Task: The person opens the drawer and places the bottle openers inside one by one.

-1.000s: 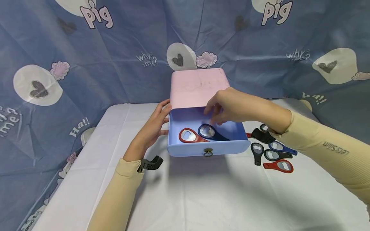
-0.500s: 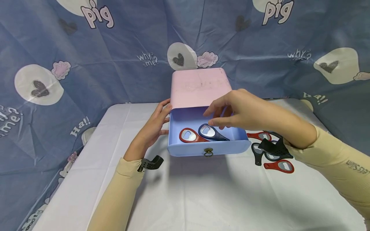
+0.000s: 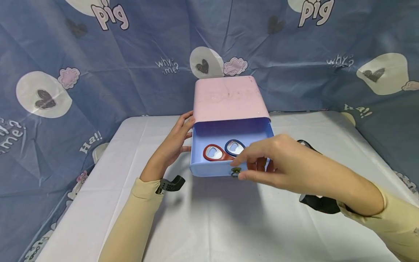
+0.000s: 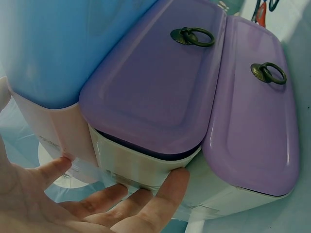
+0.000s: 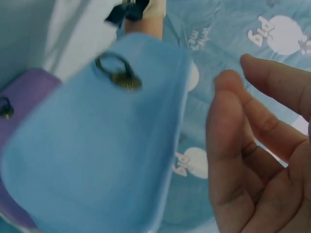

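Observation:
A small drawer cabinet with a pink top (image 3: 230, 100) stands on the table, its light-blue top drawer (image 3: 209, 170) pulled out. A red bottle opener (image 3: 213, 153) and a dark blue bottle opener (image 3: 235, 148) lie in it; my right hand partly covers the blue one. Fairly straight fingers of my left hand (image 3: 171, 143) touch the cabinet's left side. My right hand (image 3: 281, 163) is at the drawer's front, near the brass ring pull (image 3: 235, 174). In the right wrist view, its thumb and fingers are apart and hold nothing.
Below the blue drawer are two purple drawers (image 4: 155, 87) (image 4: 252, 111) with ring pulls. Right of the cabinet, a black bottle opener (image 3: 306, 143) peeks out behind my right arm, which hides the others there. A blue printed cloth (image 3: 147, 91) hangs behind the white-covered table (image 3: 229, 225).
My right hand has moved out of the drawer, toward me and down, to its front by the ring pull. Both bottle openers stay in the drawer. The left hand has kept its place.

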Tool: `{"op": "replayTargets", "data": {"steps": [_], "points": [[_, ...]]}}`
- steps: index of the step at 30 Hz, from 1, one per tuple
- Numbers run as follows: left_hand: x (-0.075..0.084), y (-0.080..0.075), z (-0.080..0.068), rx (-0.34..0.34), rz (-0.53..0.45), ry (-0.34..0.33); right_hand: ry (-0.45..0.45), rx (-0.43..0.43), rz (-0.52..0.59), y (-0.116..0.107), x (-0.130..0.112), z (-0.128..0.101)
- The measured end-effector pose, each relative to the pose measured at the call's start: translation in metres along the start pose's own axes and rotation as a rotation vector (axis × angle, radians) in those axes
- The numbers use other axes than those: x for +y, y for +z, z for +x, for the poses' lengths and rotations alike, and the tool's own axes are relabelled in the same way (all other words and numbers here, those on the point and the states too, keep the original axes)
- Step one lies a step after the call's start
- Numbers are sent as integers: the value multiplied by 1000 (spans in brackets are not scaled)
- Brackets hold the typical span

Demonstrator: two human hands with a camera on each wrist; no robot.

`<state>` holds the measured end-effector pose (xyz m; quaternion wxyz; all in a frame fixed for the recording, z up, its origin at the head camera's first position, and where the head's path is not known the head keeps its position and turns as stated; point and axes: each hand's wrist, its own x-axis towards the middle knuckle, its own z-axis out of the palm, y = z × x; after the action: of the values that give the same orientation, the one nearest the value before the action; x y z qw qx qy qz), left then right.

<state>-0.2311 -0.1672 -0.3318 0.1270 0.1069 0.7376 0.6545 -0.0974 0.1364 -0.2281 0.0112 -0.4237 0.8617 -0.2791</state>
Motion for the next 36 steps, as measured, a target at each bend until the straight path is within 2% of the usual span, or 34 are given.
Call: {"op": "replayTargets", "data": {"steps": [7,17,20,26,30,36], "points": [[0,0,1,2,10,-7,-26,38,-76,31,2,-19],[0,0,3,-5,12,-8,62,12,-17,56,14,-27],[0,0,3,2,16,-11,60,48,-62,62,16,-28],[1,-1,1,7,26,-16,17,181,-247,75,20,-30],[0,-1,1,8,25,-16,7,228,-336,81,22,-31],[-2,-1,2,8,29,-16,23,273,-336,84,24,-28]]}}
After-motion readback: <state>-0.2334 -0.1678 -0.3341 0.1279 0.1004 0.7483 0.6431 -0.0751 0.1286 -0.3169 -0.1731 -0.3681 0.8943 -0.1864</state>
